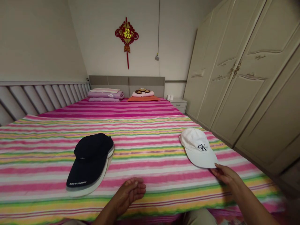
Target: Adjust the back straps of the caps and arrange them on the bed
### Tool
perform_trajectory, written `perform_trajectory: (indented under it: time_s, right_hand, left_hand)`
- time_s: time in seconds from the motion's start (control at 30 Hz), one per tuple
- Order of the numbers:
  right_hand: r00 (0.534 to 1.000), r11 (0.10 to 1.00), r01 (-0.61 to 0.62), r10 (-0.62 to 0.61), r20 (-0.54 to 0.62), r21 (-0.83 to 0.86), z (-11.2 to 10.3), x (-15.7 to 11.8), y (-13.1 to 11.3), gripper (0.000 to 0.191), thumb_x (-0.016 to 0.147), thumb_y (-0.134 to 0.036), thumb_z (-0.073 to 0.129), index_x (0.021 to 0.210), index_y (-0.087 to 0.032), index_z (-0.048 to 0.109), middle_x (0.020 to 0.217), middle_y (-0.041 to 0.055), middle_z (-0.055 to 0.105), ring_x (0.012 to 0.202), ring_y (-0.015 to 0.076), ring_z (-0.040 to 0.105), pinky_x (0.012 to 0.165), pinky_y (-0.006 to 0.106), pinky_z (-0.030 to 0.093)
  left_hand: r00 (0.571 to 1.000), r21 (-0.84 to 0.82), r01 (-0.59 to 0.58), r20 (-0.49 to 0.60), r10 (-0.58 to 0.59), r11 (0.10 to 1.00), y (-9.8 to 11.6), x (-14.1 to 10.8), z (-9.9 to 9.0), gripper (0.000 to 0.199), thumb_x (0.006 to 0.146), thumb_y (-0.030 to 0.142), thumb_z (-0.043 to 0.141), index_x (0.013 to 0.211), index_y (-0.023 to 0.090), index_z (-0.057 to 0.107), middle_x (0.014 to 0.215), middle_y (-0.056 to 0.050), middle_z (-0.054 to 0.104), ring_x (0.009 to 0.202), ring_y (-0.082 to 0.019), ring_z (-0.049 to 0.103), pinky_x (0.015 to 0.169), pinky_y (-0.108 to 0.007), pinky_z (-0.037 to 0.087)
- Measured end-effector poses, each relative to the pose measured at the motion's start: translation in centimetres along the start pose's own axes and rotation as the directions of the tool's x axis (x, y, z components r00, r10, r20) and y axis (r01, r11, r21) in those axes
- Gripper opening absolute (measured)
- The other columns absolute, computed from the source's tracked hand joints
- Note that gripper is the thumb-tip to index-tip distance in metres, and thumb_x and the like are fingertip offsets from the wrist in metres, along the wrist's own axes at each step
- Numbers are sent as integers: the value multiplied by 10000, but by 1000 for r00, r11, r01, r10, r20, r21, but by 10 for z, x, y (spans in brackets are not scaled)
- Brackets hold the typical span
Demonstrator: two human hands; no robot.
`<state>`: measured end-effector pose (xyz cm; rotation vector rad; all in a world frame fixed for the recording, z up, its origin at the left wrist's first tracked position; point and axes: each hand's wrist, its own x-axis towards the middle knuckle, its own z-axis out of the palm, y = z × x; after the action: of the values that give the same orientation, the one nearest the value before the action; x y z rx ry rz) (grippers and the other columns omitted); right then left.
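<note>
A white baseball cap [195, 147] with dark "CK"-style lettering is at the right of the bed. My right hand [223, 173] pinches the front edge of its brim between thumb and fingers. On the left lies a dark navy cap [90, 157], its brim towards me with small white lettering. Beneath it shows the pale brim of another cap [87, 190], whose crown is mostly hidden. My left hand [131, 192] hovers over the bed between the caps, palm inward, fingers loosely curved, holding nothing. It is nearest the dark cap but apart from it.
A striped sheet [150, 168] covers the bed. Folded purple bedding [105, 94] and a pink and orange stack [142, 94] sit by the headboard [145, 82]. A rail [47, 97] runs along the left; a wardrobe [255, 72] and nightstand [179, 104] stand at right.
</note>
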<state>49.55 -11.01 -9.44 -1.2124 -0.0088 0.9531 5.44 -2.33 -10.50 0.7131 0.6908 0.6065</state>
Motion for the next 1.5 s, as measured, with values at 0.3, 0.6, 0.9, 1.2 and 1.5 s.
perform_trajectory:
  time_s: [0.3, 0.6, 0.9, 1.2, 1.5]
  right_hand:
    - [973, 974, 41, -90, -214, -225, 8, -15, 2, 97, 798, -65, 503, 865, -124, 540, 671, -14, 591, 509, 94, 572, 485, 222, 521]
    - [755, 553, 246, -624, -200, -796, 14, -55, 16, 129, 677, -224, 568, 793, -168, 574, 933, 150, 600, 1068, 357, 466, 912, 516, 321]
    - [594, -170, 373, -711, 376, -912, 27, -64, 66, 395, 736, -329, 429, 987, -66, 582, 1137, 219, 512, 1093, 346, 440, 920, 472, 331]
    - [537, -160, 615, -632, 559, -772, 54, -103, 118, 378, 770, -450, 364, 915, -181, 585, 919, 126, 645, 846, 273, 597, 708, 388, 486]
    - [217, -242, 907, -433, 875, -344, 92, -150, 214, 254, 817, -347, 415, 917, -203, 599, 801, 67, 685, 701, 208, 650, 595, 301, 518]
  left_hand:
    - [1000, 6, -8, -6, 8, 1000, -1, 0, 0, 200, 724, 241, 617, 874, 111, 592, 812, -98, 667, 731, -177, 630, 707, -312, 455]
    - [1000, 3, -12, 7, 12, 1000, -1, 0, -1, 202, 725, 240, 618, 874, 105, 601, 817, -103, 665, 727, -172, 632, 699, -299, 454]
    - [998, 13, -53, -44, 53, 999, -6, -2, 4, 188, 686, 209, 642, 836, 104, 598, 754, -96, 668, 668, -163, 629, 690, -305, 443]
    - [979, -44, -93, -188, 83, 995, 6, -25, -1, 226, 643, 212, 676, 809, 84, 591, 674, -101, 655, 559, -171, 619, 544, -260, 428]
    - [640, -170, -496, -735, 225, 851, 43, -72, -56, 49, 755, 100, 548, 772, 142, 527, 621, -14, 622, 540, -91, 608, 574, -205, 482]
